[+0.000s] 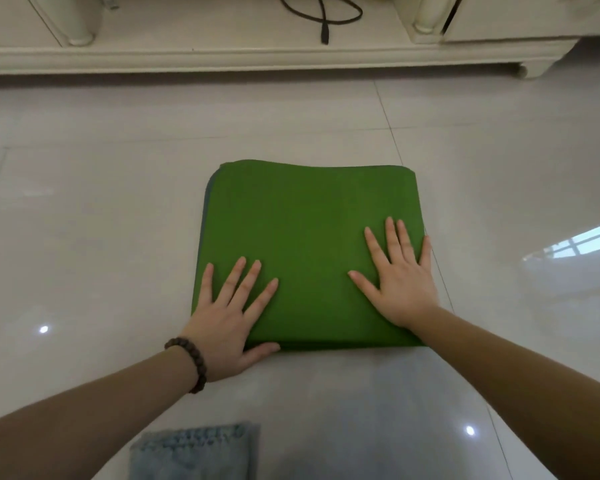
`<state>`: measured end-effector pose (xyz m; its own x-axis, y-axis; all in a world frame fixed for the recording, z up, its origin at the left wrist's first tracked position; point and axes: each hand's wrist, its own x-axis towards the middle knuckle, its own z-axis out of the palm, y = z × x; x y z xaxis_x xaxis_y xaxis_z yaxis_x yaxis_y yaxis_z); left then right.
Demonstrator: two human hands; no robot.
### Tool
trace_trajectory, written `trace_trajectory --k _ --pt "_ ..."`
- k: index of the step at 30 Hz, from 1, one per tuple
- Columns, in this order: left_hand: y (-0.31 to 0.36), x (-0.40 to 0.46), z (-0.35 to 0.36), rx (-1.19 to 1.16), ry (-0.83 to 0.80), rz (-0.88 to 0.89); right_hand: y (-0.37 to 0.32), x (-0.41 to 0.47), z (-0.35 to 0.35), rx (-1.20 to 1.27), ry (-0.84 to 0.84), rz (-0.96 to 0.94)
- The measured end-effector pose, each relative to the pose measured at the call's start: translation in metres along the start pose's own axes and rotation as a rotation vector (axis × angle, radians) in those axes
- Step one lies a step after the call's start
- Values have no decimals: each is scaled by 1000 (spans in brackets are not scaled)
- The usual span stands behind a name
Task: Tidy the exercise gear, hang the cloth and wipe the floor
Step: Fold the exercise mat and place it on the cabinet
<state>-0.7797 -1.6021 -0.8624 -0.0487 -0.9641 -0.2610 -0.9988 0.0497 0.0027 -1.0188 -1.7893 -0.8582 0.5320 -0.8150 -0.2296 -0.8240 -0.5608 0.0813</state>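
Mat (305, 233) – one, two hands – left hand (227, 318), right hand (400, 282) – flat

The folded square exercise mat (309, 251) was plain green, with a grey layer at its left edge. The glossy floor tiles (101, 202) were pale grey-white. The beaded bracelet (187, 362) was dark brown, the near textured cloth (194, 452) grey-blue.

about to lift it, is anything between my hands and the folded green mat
Nothing visible. Both the left hand and right hand already lie flat on the folded green mat, fingers spread, with nothing on top of it.
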Motion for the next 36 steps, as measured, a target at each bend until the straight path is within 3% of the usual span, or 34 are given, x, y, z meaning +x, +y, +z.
trace_trajectory --k 5,9,14,20,23,27,32,36 --pt "6 36 -61 65 118 80 1 0 1 12 33 -17" --pt "-2 113 -85 75 154 -112 2 0 1 46 44 -15" --pt "-51 147 -42 -24 -23 -356 3 1 8 65 90 -20" --pt "-60 150 -47 -169 -87 -360 4 2 8 54 87 -19" --pt "-57 136 -53 -212 -180 -398 3 1 6 57 77 -23" --pt "-19 76 -40 -337 -212 -580 5 -1 5 55 69 -41" --pt "25 15 -25 -423 -9 -858 3 -4 2 82 76 -30" --pt "21 2 -32 -589 61 -876 12 -17 -7 406 90 164"
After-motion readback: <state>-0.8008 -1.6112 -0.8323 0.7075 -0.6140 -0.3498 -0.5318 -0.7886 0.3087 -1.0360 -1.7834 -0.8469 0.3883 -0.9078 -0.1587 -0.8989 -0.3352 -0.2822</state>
